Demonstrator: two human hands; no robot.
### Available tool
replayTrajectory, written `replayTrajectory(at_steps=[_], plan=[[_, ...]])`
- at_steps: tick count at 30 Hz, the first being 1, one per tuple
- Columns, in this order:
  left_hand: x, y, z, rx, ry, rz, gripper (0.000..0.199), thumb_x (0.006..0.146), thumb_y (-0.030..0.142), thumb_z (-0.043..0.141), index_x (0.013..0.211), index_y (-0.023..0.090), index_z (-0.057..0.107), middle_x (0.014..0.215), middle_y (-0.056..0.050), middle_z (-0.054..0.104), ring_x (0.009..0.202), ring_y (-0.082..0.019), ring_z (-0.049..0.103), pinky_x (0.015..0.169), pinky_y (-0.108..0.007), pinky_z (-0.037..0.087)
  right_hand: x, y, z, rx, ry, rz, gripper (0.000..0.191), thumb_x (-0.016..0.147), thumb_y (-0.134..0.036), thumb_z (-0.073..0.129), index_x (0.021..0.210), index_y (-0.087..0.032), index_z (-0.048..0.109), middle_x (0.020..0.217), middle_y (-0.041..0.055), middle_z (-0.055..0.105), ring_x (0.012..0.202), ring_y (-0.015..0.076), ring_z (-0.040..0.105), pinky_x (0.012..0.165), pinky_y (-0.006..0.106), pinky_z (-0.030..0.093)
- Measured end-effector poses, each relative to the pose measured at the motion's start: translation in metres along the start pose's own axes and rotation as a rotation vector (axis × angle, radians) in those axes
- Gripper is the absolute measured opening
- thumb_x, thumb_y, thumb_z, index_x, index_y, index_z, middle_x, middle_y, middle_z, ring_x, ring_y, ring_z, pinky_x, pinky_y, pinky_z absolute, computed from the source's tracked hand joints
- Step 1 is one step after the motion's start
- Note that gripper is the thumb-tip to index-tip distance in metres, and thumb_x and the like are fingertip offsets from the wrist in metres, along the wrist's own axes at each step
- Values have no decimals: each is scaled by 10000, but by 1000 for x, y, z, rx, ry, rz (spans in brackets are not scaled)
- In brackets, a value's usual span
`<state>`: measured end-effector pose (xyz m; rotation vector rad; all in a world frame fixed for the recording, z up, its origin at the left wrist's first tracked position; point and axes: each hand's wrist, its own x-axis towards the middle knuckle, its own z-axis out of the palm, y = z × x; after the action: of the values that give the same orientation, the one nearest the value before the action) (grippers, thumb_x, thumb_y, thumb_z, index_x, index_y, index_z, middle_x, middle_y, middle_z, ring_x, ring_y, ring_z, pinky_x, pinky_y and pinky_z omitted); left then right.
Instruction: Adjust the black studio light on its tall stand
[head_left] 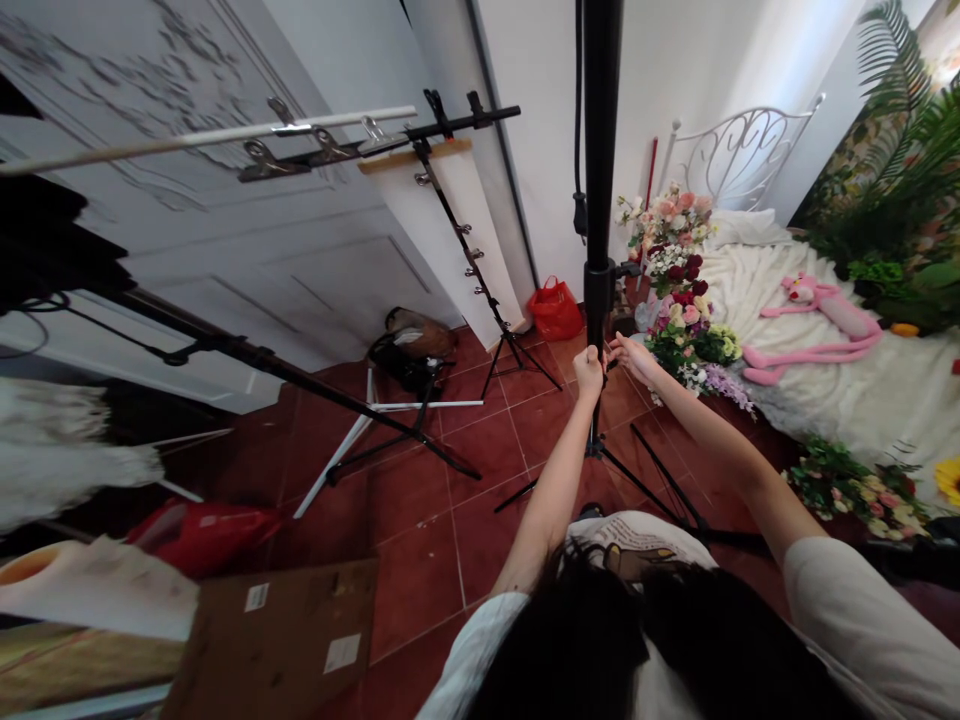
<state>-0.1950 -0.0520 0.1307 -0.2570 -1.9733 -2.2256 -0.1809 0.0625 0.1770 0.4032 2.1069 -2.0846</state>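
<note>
A tall black light stand (598, 170) rises upright in front of me, its tripod legs spread on the floor. My left hand (589, 372) is closed around its pole below a thick collar with a side knob. Close by on the pole's right side, my right hand (634, 357) has its fingers bent together at what looks like a small lower knob, mostly hidden by the fingers. A black cable (578, 150) with a plug hangs beside the pole.
Artificial flowers (682, 300) and a white-draped bed (810, 380) with a pink plush toy (832, 305) are at right. Clip-bearing stands (472, 250), a red bag (556, 309) and a dark bag (420, 345) are ahead. A cardboard box (277, 630) lies lower left.
</note>
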Motion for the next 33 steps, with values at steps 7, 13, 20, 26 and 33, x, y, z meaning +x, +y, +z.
replayTrajectory(at_steps=[7,13,20,26,33], plan=[[0,-2,2,-35,37,-49,814,724,947,254,471,206,481,420,4,436,392,-107,418,453,-262,317,-17,-45,-1,75,44,-310,368,914,-547,611,974,-188,557,664,-27,595,573,89,564,591,220,492],[0,-1,2,-43,17,-34,814,721,953,242,449,213,448,417,-2,432,389,-100,404,452,-261,308,-31,-98,29,-42,62,-706,657,650,-547,857,1149,-218,585,1095,63,665,1119,227,650,954,370,557],[-5,8,9,8,158,-47,775,767,916,280,442,224,404,414,-7,430,409,-109,419,465,-262,310,-14,-110,68,-146,365,-740,518,792,-646,676,944,-155,610,894,69,670,938,226,681,860,374,583],[-14,2,8,47,215,-7,653,838,794,412,564,211,517,537,-5,547,524,-127,519,553,-246,403,-9,-109,59,-159,205,-684,441,770,-595,729,823,-177,597,762,40,647,766,202,680,769,371,605],[-8,-18,-1,-210,210,-261,666,898,741,359,678,180,643,638,-67,664,701,-175,666,700,-284,532,-23,-81,80,-117,478,-673,489,794,-652,658,924,-186,589,933,95,694,980,251,665,886,394,579]])
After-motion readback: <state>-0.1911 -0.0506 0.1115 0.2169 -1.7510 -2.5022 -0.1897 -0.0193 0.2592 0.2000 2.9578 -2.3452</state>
